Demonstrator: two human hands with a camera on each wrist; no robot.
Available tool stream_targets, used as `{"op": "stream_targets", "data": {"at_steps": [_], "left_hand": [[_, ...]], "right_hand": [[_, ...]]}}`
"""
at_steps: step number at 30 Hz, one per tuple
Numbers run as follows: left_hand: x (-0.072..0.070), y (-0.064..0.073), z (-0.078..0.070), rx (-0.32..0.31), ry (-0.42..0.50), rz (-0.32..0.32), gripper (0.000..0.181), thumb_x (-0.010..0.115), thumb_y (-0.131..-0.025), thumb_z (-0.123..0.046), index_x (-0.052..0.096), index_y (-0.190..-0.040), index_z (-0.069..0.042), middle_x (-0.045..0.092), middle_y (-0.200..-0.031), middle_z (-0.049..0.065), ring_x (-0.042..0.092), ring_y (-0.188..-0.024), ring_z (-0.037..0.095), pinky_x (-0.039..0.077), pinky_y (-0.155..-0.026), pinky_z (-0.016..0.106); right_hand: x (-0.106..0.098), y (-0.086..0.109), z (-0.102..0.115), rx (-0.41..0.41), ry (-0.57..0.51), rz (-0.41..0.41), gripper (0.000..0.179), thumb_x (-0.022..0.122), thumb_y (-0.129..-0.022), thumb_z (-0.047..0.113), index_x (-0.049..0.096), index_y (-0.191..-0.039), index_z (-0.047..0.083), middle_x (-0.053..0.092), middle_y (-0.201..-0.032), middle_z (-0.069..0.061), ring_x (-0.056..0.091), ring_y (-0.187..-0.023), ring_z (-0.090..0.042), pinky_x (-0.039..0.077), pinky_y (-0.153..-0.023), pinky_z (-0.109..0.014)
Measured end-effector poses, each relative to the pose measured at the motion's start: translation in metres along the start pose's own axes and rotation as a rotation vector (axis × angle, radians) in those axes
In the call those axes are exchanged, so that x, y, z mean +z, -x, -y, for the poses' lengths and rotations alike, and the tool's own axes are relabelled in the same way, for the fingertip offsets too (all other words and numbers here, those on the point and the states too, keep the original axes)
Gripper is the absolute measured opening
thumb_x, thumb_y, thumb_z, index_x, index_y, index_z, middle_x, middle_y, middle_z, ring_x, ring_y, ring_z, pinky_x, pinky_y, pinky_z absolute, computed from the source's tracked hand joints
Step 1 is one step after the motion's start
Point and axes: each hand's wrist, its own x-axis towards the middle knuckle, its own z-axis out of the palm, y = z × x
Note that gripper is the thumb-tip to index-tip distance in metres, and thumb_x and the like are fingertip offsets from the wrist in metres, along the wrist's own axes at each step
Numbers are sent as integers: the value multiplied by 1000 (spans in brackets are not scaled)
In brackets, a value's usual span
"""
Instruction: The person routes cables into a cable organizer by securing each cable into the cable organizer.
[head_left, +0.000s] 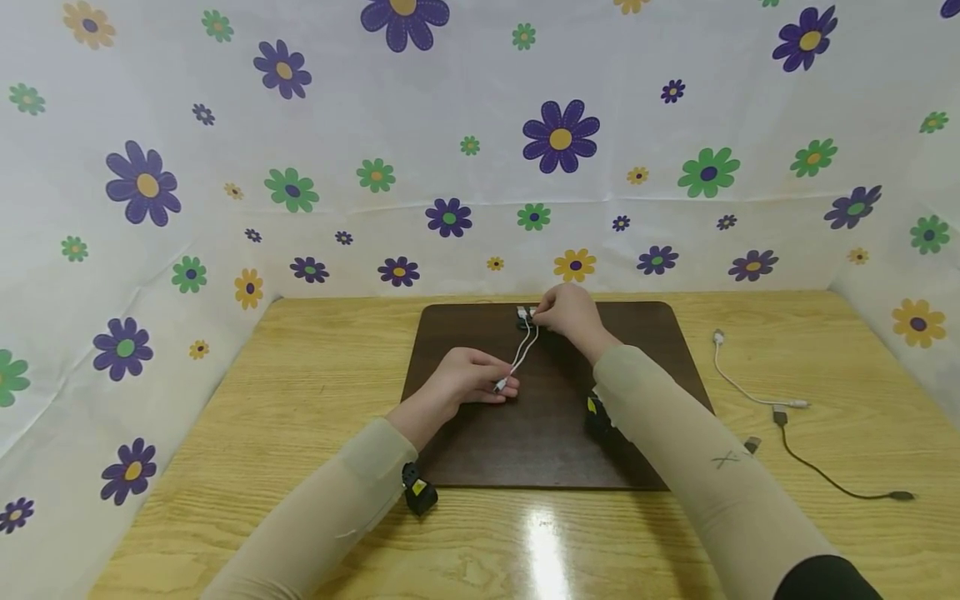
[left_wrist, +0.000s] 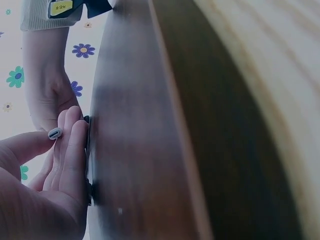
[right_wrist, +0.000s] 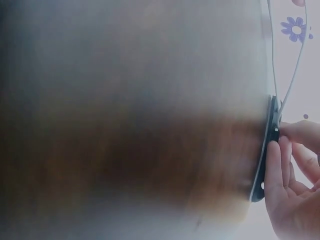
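My left hand (head_left: 474,377) pinches a white USB cable (head_left: 522,352) near its small plug (left_wrist: 55,133), over the middle of a dark brown board (head_left: 525,442). Two thin white strands run from these fingers up to a black cable holder (right_wrist: 259,184) by the board's far edge. White plug ends (head_left: 522,312) show at that holder. There my right hand (head_left: 573,315) pinches the white cable with thumb and index finger, the other fingers lying against the holder. Its fingertips hide part of the plug.
On the wooden table (head_left: 330,367), right of the board, lie another white USB cable (head_left: 738,385) and a black USB cable (head_left: 810,462). A further metal plug (head_left: 752,444) peeks out beside the right sleeve. A flower-patterned cloth (head_left: 480,108) hangs behind the table.
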Motion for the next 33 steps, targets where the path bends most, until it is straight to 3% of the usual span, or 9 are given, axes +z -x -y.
{"op": "stream_targets", "data": {"at_steps": [6, 12, 17, 26, 33], "left_hand": [[-1, -1, 1, 4, 3, 1, 27, 65, -105, -4, 70, -124, 15, 79, -81, 6, 77, -69, 9, 66, -68, 24], [0, 1, 1, 0, 2, 15, 28, 64, -105, -4, 69, -125, 15, 78, -80, 5, 77, -69, 9, 66, -69, 24], [1, 0, 2, -3, -5, 15, 28, 64, -106, -5, 69, -125, 15, 79, -81, 6, 76, -69, 9, 66, -69, 25], [1, 2, 1, -10, -12, 13, 27, 65, -105, -5, 70, -123, 14, 80, -82, 7, 77, -69, 9, 66, -69, 25], [1, 1, 2, -7, -7, 22, 27, 65, -105, -4, 70, -124, 15, 79, -81, 6, 76, -68, 8, 66, -68, 24]], "right_hand": [[-3, -2, -2, 15, -43, 67, 16, 78, -96, 15, 83, -101, 1, 81, -98, -14, 74, -80, -19, 63, -77, -30], [-4, 0, -1, -3, -20, 64, 11, 78, -95, 12, 82, -96, 1, 78, -91, -11, 68, -72, -15, 54, -67, -24], [-4, 0, 1, -14, 28, 47, 10, 79, -94, 12, 81, -92, 2, 76, -85, -8, 65, -69, -14, 47, -62, -21], [-4, 0, 5, -64, 146, 31, 11, 80, -94, 14, 82, -95, 3, 80, -96, -12, 65, -85, -23, 57, -82, -38], [0, -3, 10, -83, 255, 54, 8, 77, -95, 13, 80, -95, 5, 78, -97, -10, 66, -85, -24, 59, -83, -41]]}}
